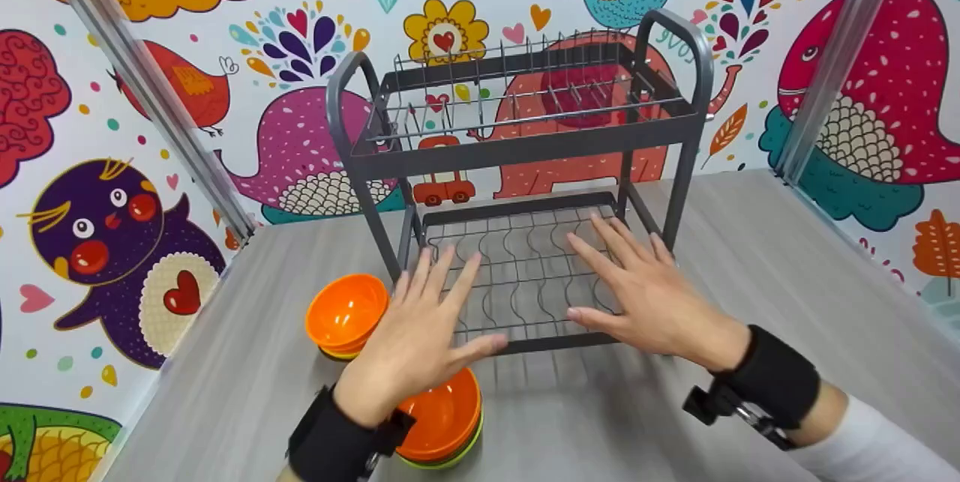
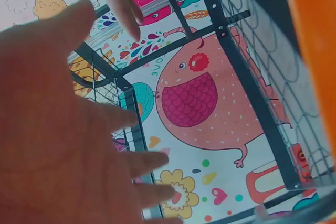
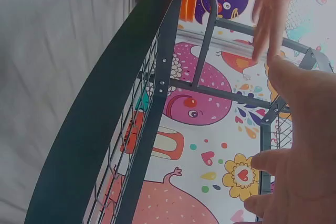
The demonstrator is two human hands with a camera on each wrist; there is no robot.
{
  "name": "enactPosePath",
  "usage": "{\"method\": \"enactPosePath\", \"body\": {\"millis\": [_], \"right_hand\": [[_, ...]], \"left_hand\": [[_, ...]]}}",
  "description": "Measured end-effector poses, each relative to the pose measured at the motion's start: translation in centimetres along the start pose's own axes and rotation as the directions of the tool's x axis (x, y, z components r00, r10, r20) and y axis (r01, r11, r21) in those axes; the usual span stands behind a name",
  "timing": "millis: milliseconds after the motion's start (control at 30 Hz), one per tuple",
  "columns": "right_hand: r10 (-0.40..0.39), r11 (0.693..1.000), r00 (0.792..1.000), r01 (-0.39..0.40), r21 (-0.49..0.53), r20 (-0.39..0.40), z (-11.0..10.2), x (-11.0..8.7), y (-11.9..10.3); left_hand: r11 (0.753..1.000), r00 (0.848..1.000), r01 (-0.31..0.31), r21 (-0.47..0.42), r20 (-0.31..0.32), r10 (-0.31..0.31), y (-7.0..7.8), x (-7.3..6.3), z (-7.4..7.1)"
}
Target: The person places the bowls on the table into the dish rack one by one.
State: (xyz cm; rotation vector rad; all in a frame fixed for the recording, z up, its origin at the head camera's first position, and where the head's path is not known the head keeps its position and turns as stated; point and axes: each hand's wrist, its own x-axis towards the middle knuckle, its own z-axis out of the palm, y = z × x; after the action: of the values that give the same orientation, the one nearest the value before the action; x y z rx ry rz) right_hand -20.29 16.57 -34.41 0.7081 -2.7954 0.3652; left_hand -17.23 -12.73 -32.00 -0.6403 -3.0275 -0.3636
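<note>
Both hands hover palm down with fingers spread before a grey two-tier dish rack (image 1: 525, 145). My left hand (image 1: 420, 332) is over the front left of the lower wire shelf (image 1: 517, 264) and holds nothing. Near the shelf's right side, my right hand (image 1: 652, 294) is likewise unoccupied. A stack of bowls, orange on top (image 1: 439, 414), stands below the left hand and is partly covered by it. Another stack with an orange bowl (image 1: 347, 309) stands left of the rack. In the right wrist view, the right hand (image 3: 304, 150) appears beside the rack's frame.
The rack stands on a grey wood-look table (image 1: 247, 362). Its upper tier has a wire basket (image 1: 525, 100) between curved side handles. Walls with cartoon animals (image 1: 315, 152) close off the back and sides, with metal posts (image 1: 832, 55) at the corners.
</note>
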Motion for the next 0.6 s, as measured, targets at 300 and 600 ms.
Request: {"method": "enactPosePath", "body": {"millis": [300,600], "right_hand": [[0.045,0.998,0.999,-0.045,0.045,0.01,-1.3,-3.1,3.1],[0.143,0.971,0.976,-0.106,0.215,-0.162,-0.4,-5.3,7.7]], "left_hand": [[0.985,0.986,-0.162,-0.059,0.032,0.164,-1.2,-2.8,0.9],[0.979,0.978,-0.201,-0.018,0.052,0.201,-1.6,-5.0,2.0]]}}
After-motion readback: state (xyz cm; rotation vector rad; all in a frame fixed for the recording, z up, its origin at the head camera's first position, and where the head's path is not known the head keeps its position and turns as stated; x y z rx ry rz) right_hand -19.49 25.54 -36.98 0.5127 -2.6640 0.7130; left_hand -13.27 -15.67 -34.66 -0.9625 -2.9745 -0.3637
